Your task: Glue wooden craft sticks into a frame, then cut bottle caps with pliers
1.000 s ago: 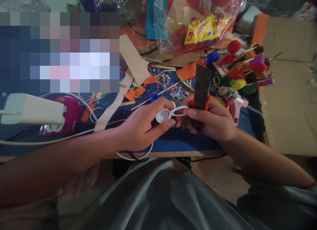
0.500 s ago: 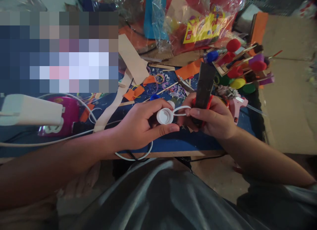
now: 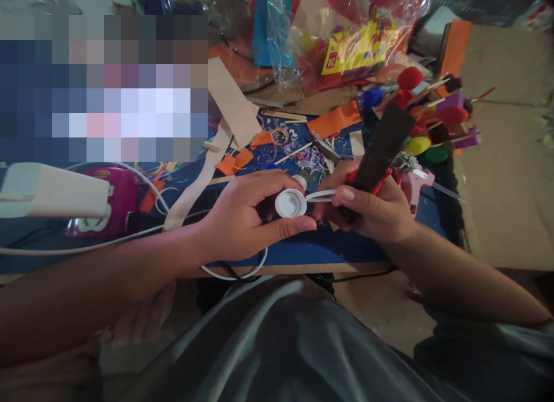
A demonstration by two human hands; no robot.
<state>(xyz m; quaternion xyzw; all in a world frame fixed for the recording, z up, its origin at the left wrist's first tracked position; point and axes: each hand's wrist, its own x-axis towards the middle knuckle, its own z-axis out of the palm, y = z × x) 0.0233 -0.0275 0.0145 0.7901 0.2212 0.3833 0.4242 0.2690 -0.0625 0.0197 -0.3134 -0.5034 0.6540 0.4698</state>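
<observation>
My left hand [image 3: 242, 220] is closed round a white plastic bottle cap [image 3: 291, 204], its hollow side facing up between thumb and forefinger. A second pale round piece [image 3: 300, 183] shows just behind that cap, partly hidden. From the cap's right side a thin white plastic loop [image 3: 319, 196] runs to my right hand [image 3: 378, 208], where the thumb pinches its end. The same hand holds what look like red-handled scissors [image 3: 383, 148], their broad dark blade tilted up and to the right. Red handle parts show among the fingers; the rest is hidden.
A pink glue gun [image 3: 416, 185] lies right of my right hand. Behind it stand colourful caps on sticks [image 3: 450, 114]. Paper strips, orange scraps [image 3: 333, 119] and shavings litter the blue table. At left are a white charger [image 3: 56, 191] and a magenta socket block [image 3: 123, 197].
The dark blade has swung from nearly upright to leaning right. The cap has turned to face up more and shifted slightly right. The white loop is still pinched between the hands.
</observation>
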